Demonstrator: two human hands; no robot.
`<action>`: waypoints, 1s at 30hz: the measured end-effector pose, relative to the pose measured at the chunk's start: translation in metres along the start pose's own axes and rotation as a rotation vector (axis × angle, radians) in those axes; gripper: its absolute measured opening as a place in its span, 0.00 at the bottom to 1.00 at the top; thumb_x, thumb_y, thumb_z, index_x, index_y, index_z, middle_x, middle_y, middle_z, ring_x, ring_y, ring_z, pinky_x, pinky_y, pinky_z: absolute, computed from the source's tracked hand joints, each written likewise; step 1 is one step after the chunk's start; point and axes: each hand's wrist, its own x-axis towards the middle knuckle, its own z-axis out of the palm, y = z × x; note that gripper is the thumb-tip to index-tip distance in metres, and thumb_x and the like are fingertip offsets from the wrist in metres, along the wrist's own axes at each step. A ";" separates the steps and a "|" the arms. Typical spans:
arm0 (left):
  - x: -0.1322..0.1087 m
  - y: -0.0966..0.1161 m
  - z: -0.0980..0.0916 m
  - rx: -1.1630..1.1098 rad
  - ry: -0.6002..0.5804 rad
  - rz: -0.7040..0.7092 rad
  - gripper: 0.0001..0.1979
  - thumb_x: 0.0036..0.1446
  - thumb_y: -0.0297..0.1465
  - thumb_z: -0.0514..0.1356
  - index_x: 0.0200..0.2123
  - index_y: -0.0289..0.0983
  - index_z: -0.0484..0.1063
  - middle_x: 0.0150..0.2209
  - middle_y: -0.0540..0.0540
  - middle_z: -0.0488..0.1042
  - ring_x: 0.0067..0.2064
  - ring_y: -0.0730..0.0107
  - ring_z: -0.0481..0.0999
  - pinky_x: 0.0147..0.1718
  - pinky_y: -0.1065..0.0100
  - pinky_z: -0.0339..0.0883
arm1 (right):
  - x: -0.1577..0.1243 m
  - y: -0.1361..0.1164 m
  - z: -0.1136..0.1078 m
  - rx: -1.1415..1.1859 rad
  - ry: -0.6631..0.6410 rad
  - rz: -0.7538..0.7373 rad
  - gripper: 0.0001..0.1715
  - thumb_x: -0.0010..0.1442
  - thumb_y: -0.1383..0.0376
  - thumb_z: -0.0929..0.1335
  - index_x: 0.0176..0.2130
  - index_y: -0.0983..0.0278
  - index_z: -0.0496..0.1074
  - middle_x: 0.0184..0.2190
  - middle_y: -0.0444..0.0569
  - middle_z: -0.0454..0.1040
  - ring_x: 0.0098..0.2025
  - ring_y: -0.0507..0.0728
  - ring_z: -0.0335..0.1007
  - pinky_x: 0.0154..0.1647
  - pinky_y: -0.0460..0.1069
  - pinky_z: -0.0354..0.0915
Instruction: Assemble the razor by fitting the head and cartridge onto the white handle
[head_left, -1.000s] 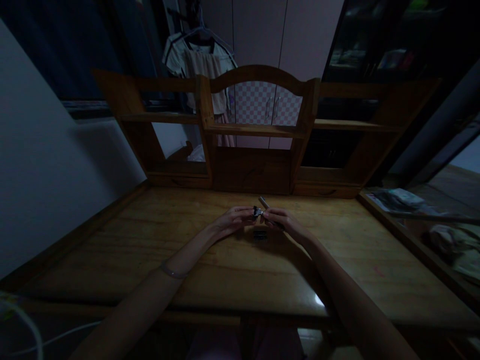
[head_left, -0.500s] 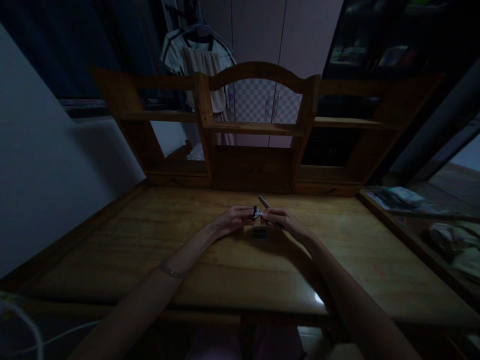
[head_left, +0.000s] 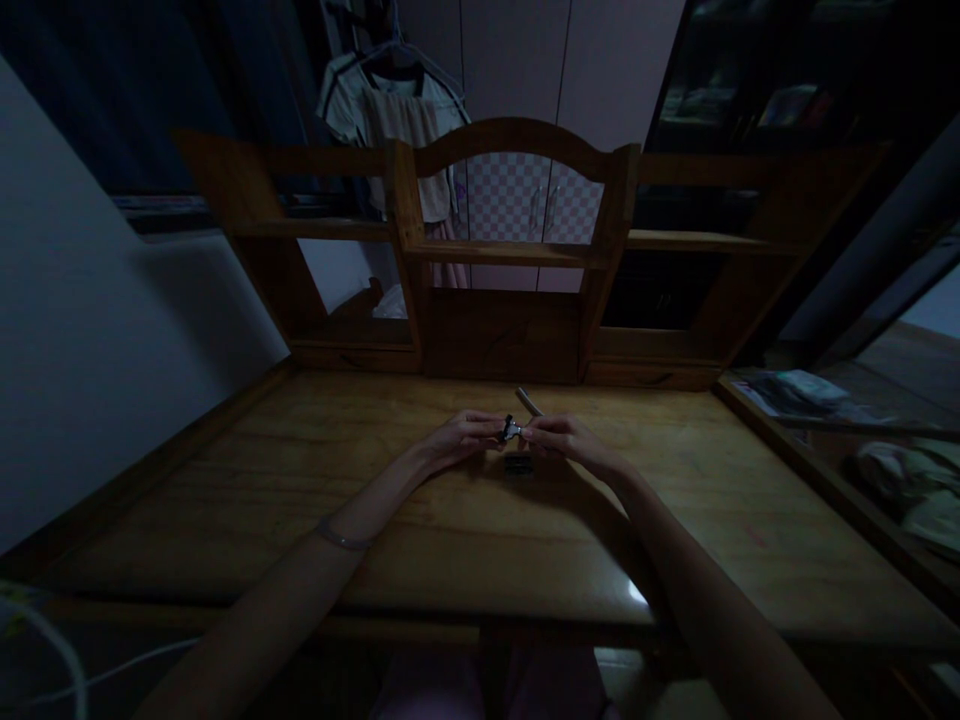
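Note:
Near the middle of the desk, my left hand (head_left: 466, 437) pinches the dark side of a small black-and-silver piece (head_left: 512, 430), whose exact kind is too small to make out. My right hand (head_left: 562, 440) is closed, its thumb and fingertips on the silver end of the same piece. A slim metallic rod (head_left: 529, 402) sticks out beyond the right fingers; whether that hand holds it or it rests on the desk I cannot tell. Just below the fingertips a small dark rectangular object (head_left: 518, 464) lies on the wood.
The wooden desk (head_left: 360, 530) has a raised shelf unit (head_left: 510, 255) along its back edge. To the right stands a lower shelf with papers (head_left: 802, 390) and a cloth bundle (head_left: 911, 480). A white cable (head_left: 142, 658) hangs at the lower left.
The small piece has tilted slightly between my fingers. Both hands stay almost in the same place, with a slight shift of the whole view.

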 end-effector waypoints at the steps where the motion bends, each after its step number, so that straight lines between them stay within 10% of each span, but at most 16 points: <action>1: 0.000 0.001 0.000 0.008 0.005 0.000 0.14 0.46 0.32 0.68 0.36 0.31 0.79 0.38 0.38 0.77 0.37 0.68 0.75 0.35 0.71 0.65 | 0.000 0.000 0.000 -0.013 0.007 0.000 0.25 0.57 0.48 0.66 0.34 0.67 0.75 0.21 0.42 0.61 0.23 0.49 0.53 0.23 0.45 0.48; 30: -0.004 0.002 0.004 0.092 -0.029 0.003 0.17 0.47 0.37 0.68 0.36 0.30 0.79 0.40 0.37 0.77 0.37 0.66 0.74 0.36 0.69 0.65 | -0.004 0.003 -0.006 -0.211 0.020 0.019 0.26 0.54 0.47 0.68 0.37 0.67 0.78 0.21 0.44 0.66 0.22 0.48 0.54 0.22 0.45 0.48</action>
